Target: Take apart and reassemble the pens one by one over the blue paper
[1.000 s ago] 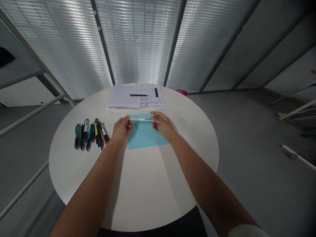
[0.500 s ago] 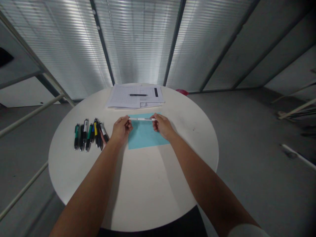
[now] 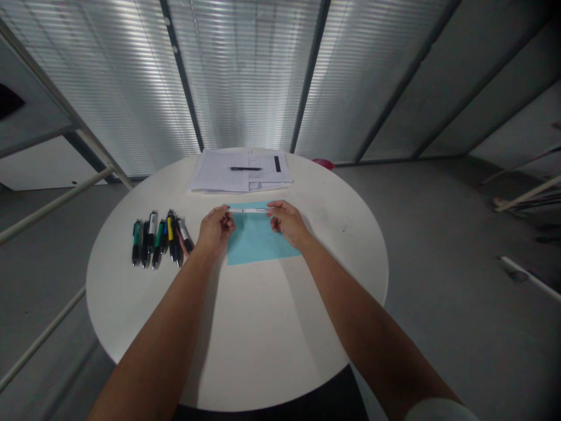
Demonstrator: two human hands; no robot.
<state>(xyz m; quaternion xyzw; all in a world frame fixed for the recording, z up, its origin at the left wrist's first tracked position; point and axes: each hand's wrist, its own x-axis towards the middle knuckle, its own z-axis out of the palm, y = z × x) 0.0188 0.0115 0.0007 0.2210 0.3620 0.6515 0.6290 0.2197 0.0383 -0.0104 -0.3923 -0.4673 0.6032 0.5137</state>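
A thin white pen (image 3: 249,210) is held level just above a light blue sheet (image 3: 258,241) on the round white table (image 3: 245,327). My left hand (image 3: 214,229) pinches its left end with curled fingers. My right hand (image 3: 286,221) pinches its right end. A row of several pens (image 3: 160,238) in green, black, yellow and white lies to the left of my left hand, close to the wrist.
A stack of printed papers (image 3: 243,171) with a black pen (image 3: 245,169) on top lies at the table's far edge. A red object (image 3: 323,164) shows behind the far right rim. Metal rails (image 3: 56,199) run along the left; blinds fill the back.
The pen and both hands have barely shifted; the right hand's fingers have adjusted slightly on the pen's end.
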